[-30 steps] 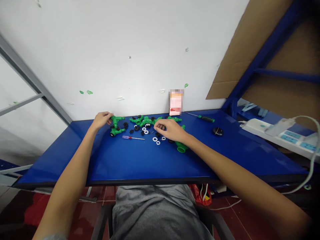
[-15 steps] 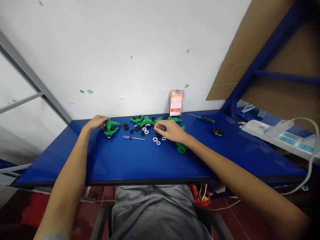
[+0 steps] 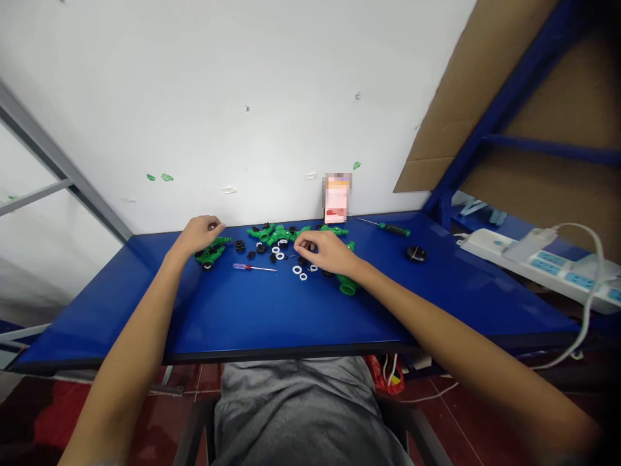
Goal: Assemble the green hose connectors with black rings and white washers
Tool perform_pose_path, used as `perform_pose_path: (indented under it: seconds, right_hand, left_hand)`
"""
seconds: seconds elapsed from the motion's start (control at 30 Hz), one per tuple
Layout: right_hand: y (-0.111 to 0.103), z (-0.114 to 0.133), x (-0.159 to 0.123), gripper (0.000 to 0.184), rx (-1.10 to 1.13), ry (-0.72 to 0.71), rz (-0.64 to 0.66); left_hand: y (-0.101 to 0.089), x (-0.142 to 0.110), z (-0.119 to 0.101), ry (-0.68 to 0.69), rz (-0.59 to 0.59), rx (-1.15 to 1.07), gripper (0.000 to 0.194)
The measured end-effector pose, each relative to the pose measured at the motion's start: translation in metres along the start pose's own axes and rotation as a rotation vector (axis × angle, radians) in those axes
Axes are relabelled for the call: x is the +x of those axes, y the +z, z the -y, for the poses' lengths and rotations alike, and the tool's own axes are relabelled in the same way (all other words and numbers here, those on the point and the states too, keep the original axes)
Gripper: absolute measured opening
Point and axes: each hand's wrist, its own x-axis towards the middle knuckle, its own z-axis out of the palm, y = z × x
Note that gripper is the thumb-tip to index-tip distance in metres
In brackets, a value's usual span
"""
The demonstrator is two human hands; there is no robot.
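Observation:
My left hand [image 3: 200, 235] is raised over a small cluster of green plastic pipe fittings [image 3: 209, 256] at the left. Its fingers are curled together, and whatever they may hold is hidden. My right hand [image 3: 327, 251] is closed in a pinch above the loose parts in the middle; I cannot make out anything in its fingertips. White ring washers [image 3: 297, 270] and black plastic rings [image 3: 239, 246] lie around there. A larger green fitting [image 3: 348, 285] rests partly under my right wrist. More green fittings [image 3: 279, 234] are grouped near the wall.
On the blue table [image 3: 233, 310] lies a small screwdriver with a purple handle [image 3: 241, 266]. A green-and-black screwdriver [image 3: 395, 230] and a dark round object [image 3: 416, 254] are at the right. A blurred pink card [image 3: 336, 199] leans on the wall. A power strip [image 3: 538, 262] with a white cable stands far right.
My left hand has lifted up and slightly right, off the green fittings at the left. My right hand keeps its pinch in nearly the same place. The whole view has shifted slightly.

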Motion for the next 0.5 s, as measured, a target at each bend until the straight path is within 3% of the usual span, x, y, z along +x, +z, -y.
perform_pose_path:
  seconds: [0.17, 0.3, 0.5]
  right_hand:
    - [-0.008, -0.002, 0.001, 0.013, -0.083, 0.02, 0.006]
    - [-0.014, -0.007, 0.001, 0.014, -0.13, 0.052, 0.014]
    - [-0.016, -0.008, 0.002, 0.016, -0.172, 0.048, -0.018]
  left_hand:
    - [0.022, -0.006, -0.033, 0.232, 0.166, 0.024, 0.037]
    - [0.034, -0.007, -0.032, 0.245, 0.262, 0.048, 0.04]
    - [0.036, -0.005, -0.029, 0.25, 0.242, -0.015, 0.034]
